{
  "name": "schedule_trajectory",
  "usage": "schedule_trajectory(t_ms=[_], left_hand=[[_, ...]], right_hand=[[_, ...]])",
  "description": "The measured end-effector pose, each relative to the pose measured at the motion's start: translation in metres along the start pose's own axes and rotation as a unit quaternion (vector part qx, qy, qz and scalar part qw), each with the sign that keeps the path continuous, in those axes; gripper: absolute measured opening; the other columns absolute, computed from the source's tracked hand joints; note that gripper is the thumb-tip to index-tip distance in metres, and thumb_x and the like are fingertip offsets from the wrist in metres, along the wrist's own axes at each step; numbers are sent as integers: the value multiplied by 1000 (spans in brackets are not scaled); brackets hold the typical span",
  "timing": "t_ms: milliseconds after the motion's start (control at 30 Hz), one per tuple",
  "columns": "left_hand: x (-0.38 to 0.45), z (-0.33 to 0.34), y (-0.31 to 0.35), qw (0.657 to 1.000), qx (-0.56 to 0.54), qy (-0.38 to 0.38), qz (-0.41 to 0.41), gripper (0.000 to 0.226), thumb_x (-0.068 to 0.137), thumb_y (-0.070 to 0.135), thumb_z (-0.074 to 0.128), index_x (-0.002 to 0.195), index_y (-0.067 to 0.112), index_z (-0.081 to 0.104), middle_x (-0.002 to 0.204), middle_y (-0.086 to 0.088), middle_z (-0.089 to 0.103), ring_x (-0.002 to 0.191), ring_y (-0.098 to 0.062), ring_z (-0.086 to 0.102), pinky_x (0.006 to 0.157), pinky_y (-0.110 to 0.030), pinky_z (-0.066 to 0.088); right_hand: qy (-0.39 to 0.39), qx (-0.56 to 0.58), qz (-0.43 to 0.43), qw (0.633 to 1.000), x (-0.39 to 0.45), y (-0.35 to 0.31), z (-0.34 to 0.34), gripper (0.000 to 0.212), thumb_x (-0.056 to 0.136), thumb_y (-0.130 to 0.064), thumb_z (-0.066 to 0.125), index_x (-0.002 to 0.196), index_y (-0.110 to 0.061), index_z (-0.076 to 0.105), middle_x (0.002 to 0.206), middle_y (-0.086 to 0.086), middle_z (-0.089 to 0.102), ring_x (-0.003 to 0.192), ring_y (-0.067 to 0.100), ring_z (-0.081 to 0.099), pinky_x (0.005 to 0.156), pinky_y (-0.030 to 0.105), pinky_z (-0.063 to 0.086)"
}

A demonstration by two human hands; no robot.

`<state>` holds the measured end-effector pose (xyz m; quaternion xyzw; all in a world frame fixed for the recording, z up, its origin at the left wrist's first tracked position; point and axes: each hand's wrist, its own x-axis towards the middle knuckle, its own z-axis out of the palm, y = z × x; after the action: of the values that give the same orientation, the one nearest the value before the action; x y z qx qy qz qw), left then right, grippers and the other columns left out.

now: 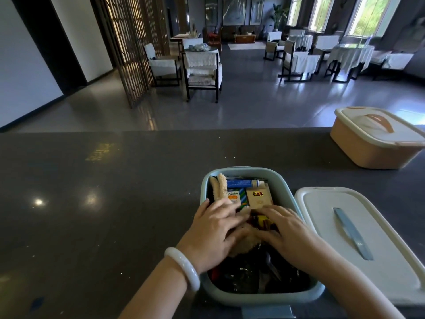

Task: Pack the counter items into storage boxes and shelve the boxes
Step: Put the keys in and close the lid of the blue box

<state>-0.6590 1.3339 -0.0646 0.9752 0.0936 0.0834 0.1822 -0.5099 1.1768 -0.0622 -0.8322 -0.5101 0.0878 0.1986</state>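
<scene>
pale blue rounded plastic box (285, 187) low centre on dark glossy speckled surface (92, 203), left hand (213, 229) and right hand (285, 229) flat with loose fingers pressing fuzzy cream plush (219, 187) and small cartons, white lid (345, 238) lower right, peach lidded box (372, 139) right edge

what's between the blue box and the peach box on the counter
In the head view, only bare dark counter separates the open blue box from the closed peach box. The white lid lies right of the blue box, nearer the person, not between them.

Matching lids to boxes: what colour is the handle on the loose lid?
Blue handle on the white lid, head view.
</scene>
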Motion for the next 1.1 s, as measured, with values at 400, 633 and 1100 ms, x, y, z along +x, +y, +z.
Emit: schedule_trajectory(t_ms=[400, 633, 1100], left_hand=[[0, 14, -5, 996, 68, -30, -57, 63, 89, 68, -1, 148, 50, 13, 160, 18, 7, 146, -3, -11, 119, -41, -9], [1, 5, 2, 994, 47, -57, -76, 73, 82, 72, -9, 149, 48, 8, 161, 17, 3, 146, -4, -15, 119, -44, -11], [48, 2, 41, 993, 85, -51, -65, 91, 69, 75, -26, 149, 44, 7, 160, 15, 3, 147, -13, -8, 116, -47, -14]], right_hand=[[-50, -14, 5, 999, 0, 7, 7, 54, 94, -56, 38, 141, -29, 42, 142, -12, 45, 132, 7, 39, 110, 25, 32], [-28, 16, 1, 999, -2, 9, 6, 52, 89, -61, 38, 130, -31, 51, 130, -18, 51, 121, 2, 45, 102, 18, 36], [86, 105, 85, 987, -15, 34, -34, 28, 91, -40, 58, 119, -40, 58, 119, -28, 54, 101, -12, 52, 81, 2, 40]])
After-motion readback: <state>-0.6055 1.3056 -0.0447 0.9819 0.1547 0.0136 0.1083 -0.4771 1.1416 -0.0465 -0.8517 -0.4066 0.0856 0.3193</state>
